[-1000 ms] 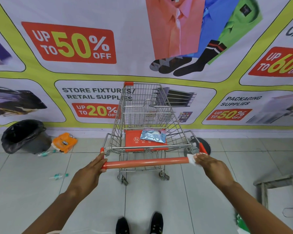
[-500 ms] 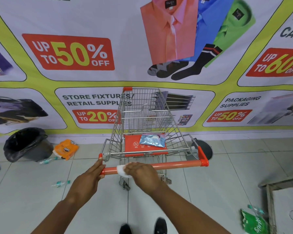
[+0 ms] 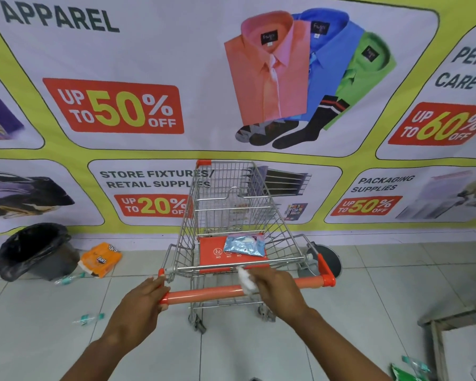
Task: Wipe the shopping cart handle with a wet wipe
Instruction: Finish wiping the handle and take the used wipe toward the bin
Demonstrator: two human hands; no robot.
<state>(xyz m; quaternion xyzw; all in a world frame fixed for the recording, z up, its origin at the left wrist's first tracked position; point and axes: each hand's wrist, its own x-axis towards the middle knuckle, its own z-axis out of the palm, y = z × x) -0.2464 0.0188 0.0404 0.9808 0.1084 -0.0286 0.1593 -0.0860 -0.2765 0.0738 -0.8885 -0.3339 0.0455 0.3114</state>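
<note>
A small wire shopping cart (image 3: 231, 210) stands before me with an orange handle (image 3: 204, 293) running left to right. My left hand (image 3: 140, 306) grips the handle's left end. My right hand (image 3: 279, 291) is closed over the handle a little right of its middle, pressing a white wet wipe (image 3: 245, 280) against it. A blue wipe packet (image 3: 244, 244) lies on the orange child seat flap (image 3: 212, 254) inside the cart.
A black-lined bin (image 3: 37, 251) and an orange package (image 3: 101, 259) sit on the tiled floor at the left, with small wrappers (image 3: 88, 318) nearby. A metal frame (image 3: 451, 334) and green bag (image 3: 404, 373) are at the right. A banner wall stands behind the cart.
My right hand slid the wipe from the handle's right end to its left end, then back toward the middle. The left hand kept its grip; the view tilted upward.
</note>
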